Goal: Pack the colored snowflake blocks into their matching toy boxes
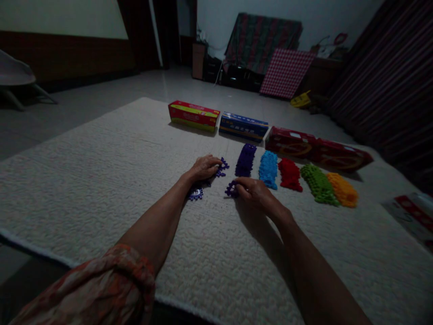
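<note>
My left hand (205, 168) is over the mat with its fingers closed at a purple notched plastic building piece (223, 166), which sticks out past the fingertips. My right hand (253, 190) pinches another purple notched building piece (231, 189) by its right edge, low over the mat. More purple pieces (195, 194) lie beneath my left wrist, partly hidden by it. Beyond my right hand is a neat row of stacked pieces in one colour each: purple (246, 160), light blue (268, 169), red (290, 174), green (319, 184) and orange (342, 189).
Behind the stacks stand a red and yellow box (194, 116), a blue box (243, 126) and dark red boxes (318, 149). All rest on a cream quilted mat (101, 180). A white and red box (414, 216) lies at the right edge; a chair (16, 74) stands far left.
</note>
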`<state>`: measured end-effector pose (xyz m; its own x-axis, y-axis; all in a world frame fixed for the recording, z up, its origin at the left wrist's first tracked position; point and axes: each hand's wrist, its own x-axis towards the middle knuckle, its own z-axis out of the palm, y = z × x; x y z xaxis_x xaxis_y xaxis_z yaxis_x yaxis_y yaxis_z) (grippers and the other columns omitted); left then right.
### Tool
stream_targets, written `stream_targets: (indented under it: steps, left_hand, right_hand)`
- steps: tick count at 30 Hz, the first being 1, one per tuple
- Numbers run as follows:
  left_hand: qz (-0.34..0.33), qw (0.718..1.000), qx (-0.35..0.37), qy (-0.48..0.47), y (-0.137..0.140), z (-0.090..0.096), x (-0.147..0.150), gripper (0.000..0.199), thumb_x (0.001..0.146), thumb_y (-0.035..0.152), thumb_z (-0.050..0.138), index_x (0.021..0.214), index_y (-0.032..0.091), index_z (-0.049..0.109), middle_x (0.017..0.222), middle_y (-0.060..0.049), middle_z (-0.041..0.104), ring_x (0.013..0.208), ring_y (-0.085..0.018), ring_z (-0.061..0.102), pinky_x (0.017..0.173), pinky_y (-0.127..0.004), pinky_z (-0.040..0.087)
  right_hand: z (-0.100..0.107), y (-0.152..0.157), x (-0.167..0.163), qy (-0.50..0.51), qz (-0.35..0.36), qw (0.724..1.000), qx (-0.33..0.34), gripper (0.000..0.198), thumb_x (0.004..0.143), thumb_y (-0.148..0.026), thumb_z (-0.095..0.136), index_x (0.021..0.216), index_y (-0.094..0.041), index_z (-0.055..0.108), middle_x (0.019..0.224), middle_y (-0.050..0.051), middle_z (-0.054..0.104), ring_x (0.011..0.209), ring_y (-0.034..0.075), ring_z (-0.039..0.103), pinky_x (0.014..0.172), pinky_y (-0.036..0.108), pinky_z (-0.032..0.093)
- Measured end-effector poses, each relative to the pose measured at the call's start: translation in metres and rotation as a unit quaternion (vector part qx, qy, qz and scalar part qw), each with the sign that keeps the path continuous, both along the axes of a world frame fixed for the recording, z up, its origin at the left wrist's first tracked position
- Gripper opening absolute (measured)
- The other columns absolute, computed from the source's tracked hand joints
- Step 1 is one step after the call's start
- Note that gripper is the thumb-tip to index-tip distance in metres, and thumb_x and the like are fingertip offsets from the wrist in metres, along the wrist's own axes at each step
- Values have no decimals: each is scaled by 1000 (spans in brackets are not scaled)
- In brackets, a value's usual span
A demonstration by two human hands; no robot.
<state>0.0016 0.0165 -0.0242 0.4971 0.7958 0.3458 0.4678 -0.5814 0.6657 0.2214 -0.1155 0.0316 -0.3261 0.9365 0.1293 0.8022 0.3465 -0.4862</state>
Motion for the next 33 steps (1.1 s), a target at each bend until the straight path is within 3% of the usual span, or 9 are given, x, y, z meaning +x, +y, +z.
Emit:
stream_targets:
  steps: [8,13,27,33]
  left_hand:
    - [-29,999,5,22,-2,6,-3,32,84,18,63,108,27,81,118,-8,77,117,-29,67,109,-46,47]
    - [-36,998,11,42,-4,9,-4,34,86,18,60,113,26,79,123,-10,76,120,-30,67,109,-47,48]
    - [-35,997,15,74,-3,10,-4,36,88,18,57,117,24,77,122,-9,75,118,-26,67,110,-45,49]
    - [-29,999,-4,23,-4,9,-4,34,83,16,61,108,29,80,117,-7,77,115,-28,68,108,-45,49]
  right_hand:
    - [-15,28,19,88,-87,984,125,26,87,-20,57,104,-22,76,101,9,77,91,26,70,84,41,56]
    - [-22,48,27,56,-89,973,204,23,90,-17,55,100,-23,75,96,11,73,94,29,66,88,48,55]
    - [-31,48,25,-11,-115,968,221,28,92,-17,52,106,-19,77,96,13,70,91,28,64,83,42,52]
    - [-27,47,23,-20,-115,972,205,27,92,-17,52,106,-19,76,98,14,69,93,29,63,84,43,51]
